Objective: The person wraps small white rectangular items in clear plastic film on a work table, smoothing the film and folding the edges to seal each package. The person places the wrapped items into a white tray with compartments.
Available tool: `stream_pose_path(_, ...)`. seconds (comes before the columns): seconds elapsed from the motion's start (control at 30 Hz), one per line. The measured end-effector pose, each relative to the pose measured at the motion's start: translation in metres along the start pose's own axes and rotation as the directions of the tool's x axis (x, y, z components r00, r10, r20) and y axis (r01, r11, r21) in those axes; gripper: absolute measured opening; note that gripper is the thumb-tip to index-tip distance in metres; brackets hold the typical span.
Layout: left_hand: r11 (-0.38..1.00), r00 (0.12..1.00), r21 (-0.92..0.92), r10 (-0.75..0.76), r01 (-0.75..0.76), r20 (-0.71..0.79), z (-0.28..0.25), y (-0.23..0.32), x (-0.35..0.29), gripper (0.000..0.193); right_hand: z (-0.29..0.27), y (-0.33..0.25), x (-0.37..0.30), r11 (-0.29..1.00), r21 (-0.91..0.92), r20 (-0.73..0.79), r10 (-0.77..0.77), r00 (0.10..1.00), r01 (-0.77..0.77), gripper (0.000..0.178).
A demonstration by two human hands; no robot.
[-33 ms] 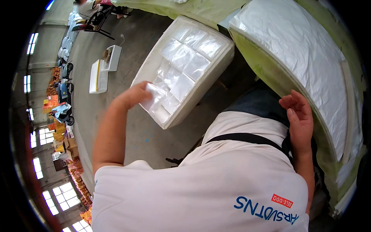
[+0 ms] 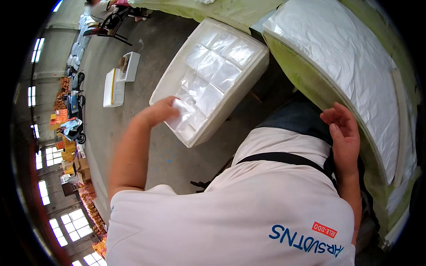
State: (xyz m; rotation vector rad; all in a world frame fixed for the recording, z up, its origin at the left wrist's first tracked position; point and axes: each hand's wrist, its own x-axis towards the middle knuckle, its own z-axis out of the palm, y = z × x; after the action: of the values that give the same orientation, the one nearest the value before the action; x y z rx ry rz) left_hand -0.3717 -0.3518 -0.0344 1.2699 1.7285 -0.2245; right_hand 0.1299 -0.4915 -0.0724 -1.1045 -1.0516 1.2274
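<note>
A white foam box (image 2: 230,108) holds several clear plastic packets (image 2: 224,75) in rows. At the box's near left part is my left hand (image 2: 163,111), slightly blurred, its fingers closed on the edge of a shiny clear plastic packet (image 2: 184,108). The fingertips are partly hidden. My right hand (image 2: 344,131) holds nothing; its fingers are loosely curled and apart, beside the edge of a table covered with white plastic sheeting (image 2: 337,48).
Greenish cloth (image 2: 306,75) hangs along the table's side. On the grey floor at left stand two small white foam boxes (image 2: 114,91). A person (image 2: 103,11) sits at the far left. Scooters (image 2: 74,106) and stacked goods (image 2: 82,168) line the wall.
My left hand has shifted slightly right and down over the near left part of the box. My right hand has stayed in place.
</note>
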Motion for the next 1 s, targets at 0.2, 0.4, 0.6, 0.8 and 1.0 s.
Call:
stream_pose_path(0.2, 0.982, 0.999, 0.184, 0.051, -0.051, 0.004, 0.056, -0.001, 0.02, 0.072, -0.008, -0.004, -0.009, 1.0, 0.011, 0.023, 0.015, 1.0, -0.015, 0.046)
stream_pose_path(0.4, 0.938, 1.0, 0.346, -0.012, 0.011, 0.002, 0.067, 0.0, 0.007, 0.08, -0.023, 0.006, -0.022, 0.999, 0.039, -0.038, 0.026, 0.999, -0.025, 0.045)
stream_pose_path(0.6, 0.905, 0.996, 0.425, 0.058, -0.024, -0.068, 0.057, -0.006, 0.022, 0.071, -0.034, 0.013, -0.021, 0.993, 0.115, -0.041, 0.019, 0.999, -0.014, 0.043)
stream_pose_path(0.8, 0.885, 0.767, -0.066, 0.359, -0.46, -0.532, -0.013, 0.021, 0.059, 0.049, -0.038, 0.014, -0.023, 0.985, 0.153, -0.031, 0.088, 0.996, -0.082, 0.042)
stream_pose_path(1.0, 0.739, 0.655, -0.217, 0.372, -0.638, -0.658, -0.047, 0.199, 0.071, 0.045, -0.038, 0.013, -0.02, 0.982, 0.147, -0.066, 0.126, 0.99, -0.115, 0.039)
